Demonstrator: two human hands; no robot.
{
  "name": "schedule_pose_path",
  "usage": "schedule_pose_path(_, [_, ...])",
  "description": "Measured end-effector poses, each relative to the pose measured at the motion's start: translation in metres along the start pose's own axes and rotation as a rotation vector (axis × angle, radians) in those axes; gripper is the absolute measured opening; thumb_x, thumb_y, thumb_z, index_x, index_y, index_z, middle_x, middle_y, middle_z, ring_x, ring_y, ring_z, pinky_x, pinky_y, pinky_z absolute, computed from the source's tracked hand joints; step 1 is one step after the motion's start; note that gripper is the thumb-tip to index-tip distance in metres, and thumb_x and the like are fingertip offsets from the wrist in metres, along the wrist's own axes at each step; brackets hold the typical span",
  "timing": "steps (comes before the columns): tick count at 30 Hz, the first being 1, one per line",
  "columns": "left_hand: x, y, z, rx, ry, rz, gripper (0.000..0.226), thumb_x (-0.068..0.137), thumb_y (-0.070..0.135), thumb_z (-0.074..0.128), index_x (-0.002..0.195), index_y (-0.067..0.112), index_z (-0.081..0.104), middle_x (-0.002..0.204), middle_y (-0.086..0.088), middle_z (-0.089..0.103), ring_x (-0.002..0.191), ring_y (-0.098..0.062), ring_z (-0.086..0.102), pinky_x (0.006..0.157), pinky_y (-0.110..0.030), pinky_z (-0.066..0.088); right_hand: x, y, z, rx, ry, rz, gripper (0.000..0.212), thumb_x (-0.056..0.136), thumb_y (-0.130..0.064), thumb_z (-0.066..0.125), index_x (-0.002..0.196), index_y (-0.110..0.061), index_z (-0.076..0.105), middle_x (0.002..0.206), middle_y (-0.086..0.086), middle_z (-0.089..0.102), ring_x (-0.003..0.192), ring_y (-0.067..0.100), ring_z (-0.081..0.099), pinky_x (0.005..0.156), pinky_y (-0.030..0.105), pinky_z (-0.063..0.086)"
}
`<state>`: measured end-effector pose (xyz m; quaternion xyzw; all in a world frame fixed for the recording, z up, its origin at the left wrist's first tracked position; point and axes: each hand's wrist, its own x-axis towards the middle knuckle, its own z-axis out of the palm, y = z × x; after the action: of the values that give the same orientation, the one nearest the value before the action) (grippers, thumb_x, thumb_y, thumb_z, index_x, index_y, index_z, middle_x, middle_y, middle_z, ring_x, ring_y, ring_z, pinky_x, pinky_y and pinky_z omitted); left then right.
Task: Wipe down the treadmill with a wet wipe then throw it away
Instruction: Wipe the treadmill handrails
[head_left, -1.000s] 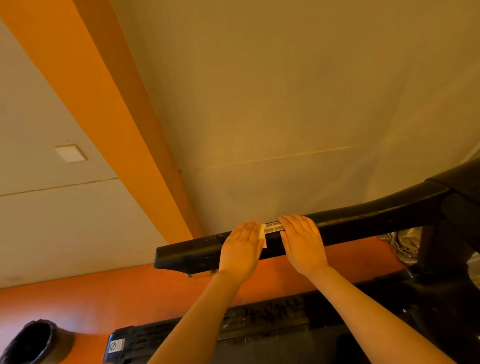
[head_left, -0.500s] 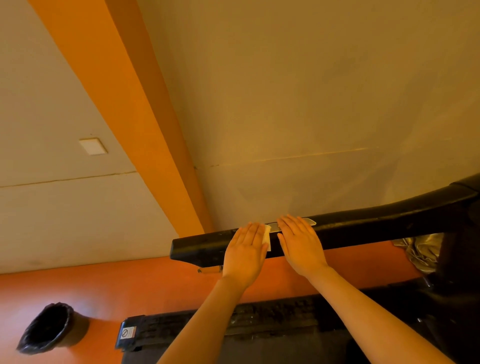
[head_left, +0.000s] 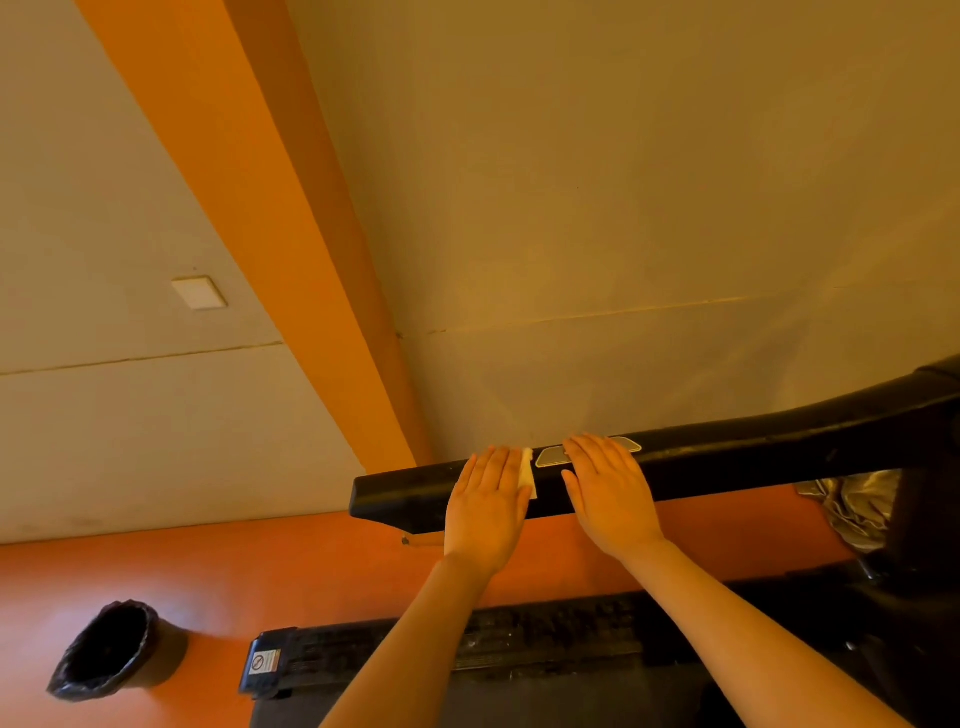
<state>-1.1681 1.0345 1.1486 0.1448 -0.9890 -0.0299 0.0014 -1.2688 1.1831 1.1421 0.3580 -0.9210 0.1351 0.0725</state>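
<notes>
Since the earlier frame, both hands had slid toward 3 o'clock along the treadmill handrail (head_left: 727, 457). Left hand (head_left: 488, 509) pressed the wet wipe (head_left: 527, 473) with flat fingers; right hand (head_left: 608, 488) rested flat beside it. Wiping appeared unfinished; disposal remained, bin (head_left: 111, 649) at 8 o'clock.

Over the last second we have slid both hands along the black handrail (head_left: 727, 457) toward its free end. Our right hand (head_left: 608, 493) now covers the middle of the silver grip plate (head_left: 551, 457), and our left hand (head_left: 488, 504), pressing the wipe (head_left: 527, 473), sits nearer the rail's tip.
</notes>
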Motion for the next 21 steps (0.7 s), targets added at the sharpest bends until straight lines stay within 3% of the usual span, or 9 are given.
schedule_pose_path(2, [-0.005,-0.002,0.003,0.001,0.018,-0.014,0.063,0.099,0.044,0.012,0.144,0.015,0.045,0.146,-0.006,0.05,0.138,-0.023,0.043,0.115,-0.037,0.02,0.0,-0.001,-0.001,-0.001,-0.011,0.006,0.063,0.102,-0.045,0.016,0.126,-0.009,0.063,0.126,0.009,0.064,0.119,0.025,0.06,0.104,0.04,0.043])
schedule_pose_path(6, [0.003,-0.003,-0.003,-0.04,0.03,-0.006,0.057,0.104,0.045,0.014,0.152,0.018,0.028,0.157,-0.004,0.032,0.147,-0.02,0.024,0.119,-0.035,0.004,-0.002,-0.001,-0.001,-0.012,-0.019,0.003,0.061,0.101,-0.045,0.02,0.127,-0.009,0.062,0.127,0.01,0.064,0.12,0.026,0.059,0.103,0.04,0.043])
schedule_pose_path(10, [0.015,-0.007,-0.012,-0.081,0.042,-0.035,0.047,0.105,0.04,0.025,0.148,0.022,0.034,0.149,0.001,0.043,0.14,-0.016,0.036,0.119,-0.032,0.016,-0.004,-0.002,0.0,-0.031,-0.028,0.001,0.058,0.098,-0.044,0.027,0.128,-0.009,0.061,0.128,0.01,0.063,0.12,0.027,0.059,0.102,0.041,0.044])
schedule_pose_path(14, [0.005,-0.01,-0.007,-0.037,0.017,-0.023,0.049,0.105,0.04,0.025,0.149,0.02,0.035,0.15,-0.002,0.042,0.141,-0.019,0.035,0.12,-0.035,0.013,-0.004,-0.001,-0.001,-0.033,-0.029,0.0,0.058,0.099,-0.043,0.026,0.128,-0.009,0.061,0.129,0.01,0.063,0.121,0.027,0.058,0.103,0.041,0.043])
schedule_pose_path(18, [-0.02,-0.012,0.004,-0.026,0.031,-0.063,0.055,0.098,0.042,0.025,0.14,0.016,0.049,0.141,-0.005,0.053,0.134,-0.024,0.048,0.113,-0.042,0.028,-0.004,-0.001,-0.001,-0.049,-0.028,-0.004,0.058,0.098,-0.044,0.026,0.128,-0.009,0.061,0.128,0.01,0.063,0.121,0.027,0.058,0.103,0.041,0.043])
schedule_pose_path(21, [-0.019,-0.013,0.007,-0.018,0.038,-0.067,0.057,0.099,0.043,0.022,0.141,0.016,0.048,0.143,-0.005,0.052,0.135,-0.024,0.046,0.114,-0.043,0.027,-0.003,-0.002,-0.001,-0.054,-0.024,-0.006,0.059,0.097,-0.046,0.028,0.128,-0.008,0.061,0.128,0.011,0.063,0.12,0.028,0.058,0.102,0.042,0.044])
